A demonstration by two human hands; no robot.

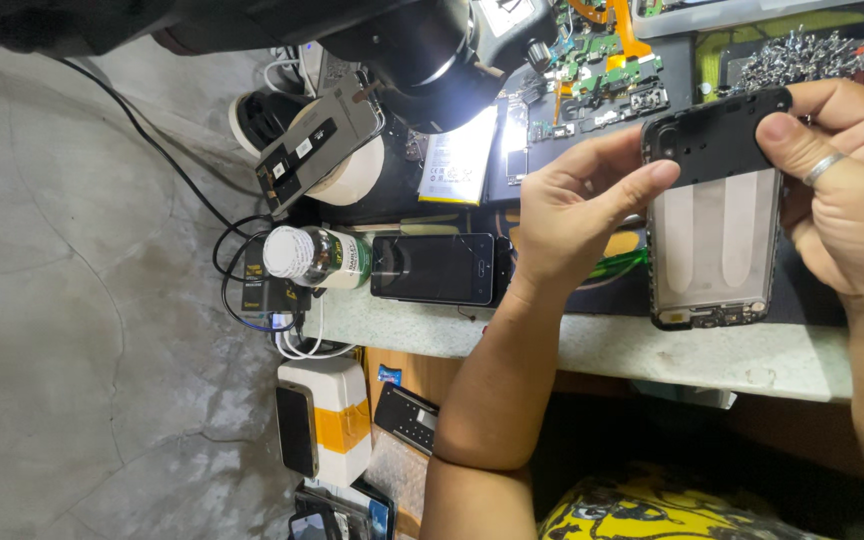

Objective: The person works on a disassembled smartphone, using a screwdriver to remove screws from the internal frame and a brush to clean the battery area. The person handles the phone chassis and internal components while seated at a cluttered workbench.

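Observation:
I hold an opened phone body [714, 250] upright over the workbench edge. It has a black plastic cover at the top and a pale inner bay with two light strips below. My left hand [567, 210] pinches the left side of the black cover with thumb and forefinger. My right hand [847, 195], wearing a ring, grips the upper right corner, its thumb pressed on the black cover.
A black phone [432, 268] lies on the stone bench [652, 350] beside a white-capped bottle [314, 257]. Another phone rests on a tape roll [352, 170]. A lit black microscope head [432, 55], a white battery [457, 155], green circuit boards [602, 60] and several metal parts [802, 55] lie behind. Cables [252, 290] hang at the left.

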